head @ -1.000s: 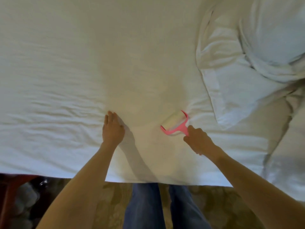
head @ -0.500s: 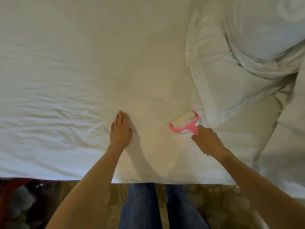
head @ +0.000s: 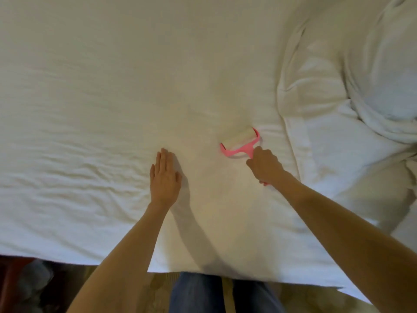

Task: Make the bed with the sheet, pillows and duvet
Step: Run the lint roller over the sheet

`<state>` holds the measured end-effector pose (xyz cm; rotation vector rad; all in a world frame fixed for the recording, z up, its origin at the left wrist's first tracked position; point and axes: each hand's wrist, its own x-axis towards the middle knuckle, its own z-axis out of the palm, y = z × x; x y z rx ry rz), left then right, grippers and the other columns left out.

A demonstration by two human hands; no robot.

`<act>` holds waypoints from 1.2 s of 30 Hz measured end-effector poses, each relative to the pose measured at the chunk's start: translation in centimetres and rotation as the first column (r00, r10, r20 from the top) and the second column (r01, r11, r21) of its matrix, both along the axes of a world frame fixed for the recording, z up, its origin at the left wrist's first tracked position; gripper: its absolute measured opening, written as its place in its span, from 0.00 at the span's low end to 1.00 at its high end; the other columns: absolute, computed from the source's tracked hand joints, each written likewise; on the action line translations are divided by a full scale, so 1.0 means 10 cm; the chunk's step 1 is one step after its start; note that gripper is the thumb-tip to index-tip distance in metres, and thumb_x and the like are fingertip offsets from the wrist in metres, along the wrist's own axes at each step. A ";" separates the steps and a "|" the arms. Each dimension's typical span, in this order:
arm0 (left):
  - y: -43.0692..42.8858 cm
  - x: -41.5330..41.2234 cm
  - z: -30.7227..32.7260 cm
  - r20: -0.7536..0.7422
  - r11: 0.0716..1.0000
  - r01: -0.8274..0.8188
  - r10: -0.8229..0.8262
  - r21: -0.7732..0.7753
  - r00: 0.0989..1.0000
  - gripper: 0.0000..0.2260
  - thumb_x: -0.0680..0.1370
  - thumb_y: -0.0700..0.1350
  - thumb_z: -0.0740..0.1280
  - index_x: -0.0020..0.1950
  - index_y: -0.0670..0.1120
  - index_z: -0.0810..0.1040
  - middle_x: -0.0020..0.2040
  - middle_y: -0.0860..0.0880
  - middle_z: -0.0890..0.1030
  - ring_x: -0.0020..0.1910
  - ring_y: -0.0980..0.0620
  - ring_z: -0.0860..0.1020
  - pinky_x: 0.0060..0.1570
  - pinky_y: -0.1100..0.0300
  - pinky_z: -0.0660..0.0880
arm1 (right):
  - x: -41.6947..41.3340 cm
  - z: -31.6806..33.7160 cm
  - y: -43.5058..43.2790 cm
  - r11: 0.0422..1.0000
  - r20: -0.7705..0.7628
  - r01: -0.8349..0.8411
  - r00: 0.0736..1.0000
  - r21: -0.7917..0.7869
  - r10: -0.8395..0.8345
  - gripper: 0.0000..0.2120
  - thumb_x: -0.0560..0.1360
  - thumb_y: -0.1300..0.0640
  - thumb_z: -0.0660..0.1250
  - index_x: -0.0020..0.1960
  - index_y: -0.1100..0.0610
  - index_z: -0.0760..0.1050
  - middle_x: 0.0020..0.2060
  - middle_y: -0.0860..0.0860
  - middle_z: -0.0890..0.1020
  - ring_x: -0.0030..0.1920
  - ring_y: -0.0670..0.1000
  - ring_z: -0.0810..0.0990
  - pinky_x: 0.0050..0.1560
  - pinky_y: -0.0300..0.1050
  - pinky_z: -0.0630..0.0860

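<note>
Nearest the camera, the person's legs in blue jeans (head: pixel 196 294) stand on patterned carpet (head: pixel 316 301) against the near edge of the bed. A dark red wooden piece (head: pixel 11 279) shows at the lower left, too dim to identify.

2 bare forearms reach out over the white sheet (head: pixel 90 109), which covers the mattress and hangs over the near edge. It looks fairly smooth in the middle and lies in shallow wrinkles toward the left.

The left hand (head: pixel 165 179) lies palm down on the sheet, fingers straight and close together, holding nothing.

Just to its right, the right hand (head: pixel 265 166) is curled round the handle of a pink lint roller (head: pixel 240 141). The handle's tip shows below the fist. The pale roll rests on the sheet, angled up to the right.

Beyond the roller, on the far right of the bed, a bedding heap (head: pixel 338 98) sits bunched in white folds. Whether it is pillow, duvet or both cannot be told.
</note>
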<state>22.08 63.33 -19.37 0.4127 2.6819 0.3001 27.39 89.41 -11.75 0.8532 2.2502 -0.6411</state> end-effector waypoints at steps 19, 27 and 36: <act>-0.05 -1.03 -0.52 -0.121 0.996 -0.089 0.087 -0.013 0.989 0.28 0.80 0.54 0.48 0.79 0.46 0.53 0.79 0.47 0.52 0.78 0.50 0.50 0.75 0.48 0.47 | -3.20 -0.28 0.09 0.999 -0.196 -0.010 0.981 -0.033 0.004 0.11 0.80 0.60 0.57 0.38 0.59 0.65 0.31 0.53 0.71 0.23 0.51 0.73 0.19 0.39 0.67; -0.05 -1.05 -0.62 -0.196 0.997 -0.082 0.080 -0.003 0.977 0.28 0.78 0.52 0.51 0.78 0.45 0.57 0.78 0.47 0.56 0.77 0.48 0.55 0.73 0.45 0.53 | -3.56 -0.34 0.00 0.991 -0.276 0.047 0.958 -0.124 -0.080 0.14 0.79 0.58 0.56 0.61 0.63 0.72 0.42 0.58 0.76 0.28 0.52 0.75 0.28 0.40 0.71; -0.04 -1.05 -0.58 -0.189 0.996 -0.085 0.079 -0.020 0.979 0.28 0.79 0.52 0.51 0.78 0.45 0.57 0.78 0.47 0.56 0.77 0.48 0.55 0.73 0.46 0.51 | -2.51 -0.45 -0.01 0.997 -0.265 0.080 0.961 -0.014 -0.081 0.13 0.79 0.57 0.57 0.59 0.63 0.67 0.48 0.61 0.77 0.37 0.58 0.77 0.33 0.47 0.72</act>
